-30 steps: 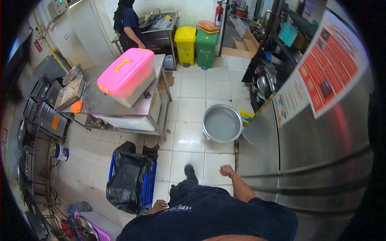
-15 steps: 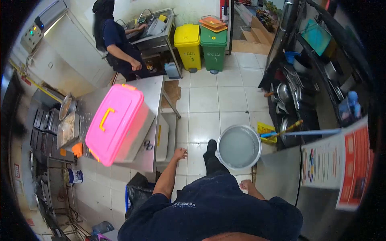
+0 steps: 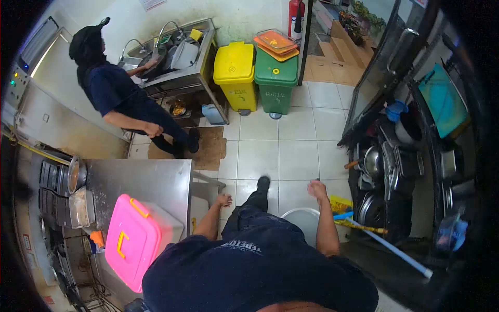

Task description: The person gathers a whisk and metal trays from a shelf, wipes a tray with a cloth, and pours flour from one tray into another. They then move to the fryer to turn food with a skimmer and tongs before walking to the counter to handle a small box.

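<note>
Left hand (image 3: 224, 200) loosely curled, right hand (image 3: 316, 191) more open, both holding nothing. Box (image 3: 138, 255) on steel desk (image 3: 145, 179), left side, long axis roughly near-to-far; smooth pink lid, yellow handles (image 3: 121, 244), cloudy walls. Round metal pot (image 3: 300, 216) on tiled floor (image 3: 258, 158), part-hidden.

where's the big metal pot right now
In the head view it's on the floor, right of centre: the pot sits by the person's right side, partly hidden by their shirt and right forearm, left of a yellow plastic item.
</note>
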Demonstrator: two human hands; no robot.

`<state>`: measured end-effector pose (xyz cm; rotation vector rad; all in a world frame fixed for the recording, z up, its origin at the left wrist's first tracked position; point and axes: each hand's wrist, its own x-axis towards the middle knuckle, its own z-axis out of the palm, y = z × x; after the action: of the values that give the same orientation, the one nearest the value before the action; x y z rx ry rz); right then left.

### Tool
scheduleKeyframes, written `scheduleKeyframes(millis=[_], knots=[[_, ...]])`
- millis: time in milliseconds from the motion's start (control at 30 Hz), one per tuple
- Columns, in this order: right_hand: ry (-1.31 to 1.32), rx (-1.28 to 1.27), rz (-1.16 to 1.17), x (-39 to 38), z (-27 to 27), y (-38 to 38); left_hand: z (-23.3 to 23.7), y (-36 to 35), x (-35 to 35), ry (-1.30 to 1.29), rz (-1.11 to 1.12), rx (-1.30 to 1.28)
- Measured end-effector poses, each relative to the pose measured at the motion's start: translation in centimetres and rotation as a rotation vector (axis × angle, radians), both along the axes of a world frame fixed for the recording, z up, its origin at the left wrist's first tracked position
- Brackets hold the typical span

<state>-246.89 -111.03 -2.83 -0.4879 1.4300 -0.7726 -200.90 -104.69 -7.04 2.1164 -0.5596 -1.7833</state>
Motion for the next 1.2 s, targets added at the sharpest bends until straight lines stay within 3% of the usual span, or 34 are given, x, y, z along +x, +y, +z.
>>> scheduleKeyframes(millis=[100,200,233,300,333,367,400,467,533,667,767,833,867,900,967,1000,1033,1067,1100,1133,1200], knots=[[0.035,-0.09,-0.003,-0.9,1.8,-10.0,0.1,-7.8,-2.7,0.006,-0.041,0.056],[0.062,-0.023,-0.115,-1.7,0.4,-15.1,-3.3,-16.3,-2.8,0.049,-0.024,0.17],[0.137,0.06,-0.009,-2.7,0.0,-15.5,-9.2,-18.6,-0.2,0.342,0.062,0.067],[0.29,0.224,0.182,-6.6,-1.3,-16.9,-5.8,-26.6,-4.0,0.1,-0.102,0.113],[0.347,0.305,0.296,-7.6,-2.7,-18.6,-9.4,-31.0,-2.3,0.435,-0.157,0.139],[0.397,0.382,0.418,-8.7,-3.9,-20.3,-6.0,-35.2,-5.6,0.269,-0.167,0.112],[0.394,0.388,0.36,-9.7,-4.1,-21.2,-3.3,-38.0,-8.8,0.103,-0.16,0.077],[0.315,0.342,0.021,-11.7,-4.0,-22.3,-3.2,-45.4,-12.0,0.144,-0.302,0.075],[0.267,0.346,-0.166,-13.7,-4.7,-23.4,-1.3,-53.4,-16.7,0.178,-0.369,0.044],[0.134,0.405,-0.306,-18.6,-10.4,-24.1,1.0,-67.5,-26.9,0.223,-0.395,-0.105],[-0.274,0.355,-0.553,-23.2,-12.6,-25.3,1.2,-75.8,-33.9,0.274,-0.454,-0.238],[-0.244,0.307,-0.624,-26.6,-17.8,-28.2,0.3,-79.9,-37.8,0.283,-0.462,-0.226],[-0.322,0.333,-0.581,-29.1,-16.7,-31.6,-0.1,-82.2,-39.6,0.288,-0.485,-0.221],[-0.216,0.378,-0.488,-30.7,-16.2,-36.2,-0.5,-84.2,-40.5,0.283,-0.472,-0.227],[0.387,0.358,-0.01,-34.8,-14.8,-47.7,-1.6,-88.2,-42.0,0.707,-0.563,-0.078],[0.764,0.278,0.263,-36.6,-13.9,-53.4,-2.9,-89.8,-42.2,0.699,-0.553,-0.077],[0.971,0.198,0.311,-38.0,-12.6,-59.1,-4.2,-91.3,-42.8,0.578,-0.563,-0.04],[1.068,0.134,0.21,-39.3,-10.7,-65.0,-4.9,-93.2,-44.2,0.466,-0.572,-0.005],[1.059,0.058,0.037,-40.4,-9.6,-70.6,-3.8,-94.8,-45.7,0.476,-0.561,-0.008],[0.836,-0.109,-0.127,-43.4,-16.9,-75.2,-2.1,-95.9,-46.6,0.34,-0.455,0.058],[0.113,-0.023,-0.413,-43.3,-3.8,-85.8,-1.2,-99.7,-48.8,0.214,-0.33,0.119]])
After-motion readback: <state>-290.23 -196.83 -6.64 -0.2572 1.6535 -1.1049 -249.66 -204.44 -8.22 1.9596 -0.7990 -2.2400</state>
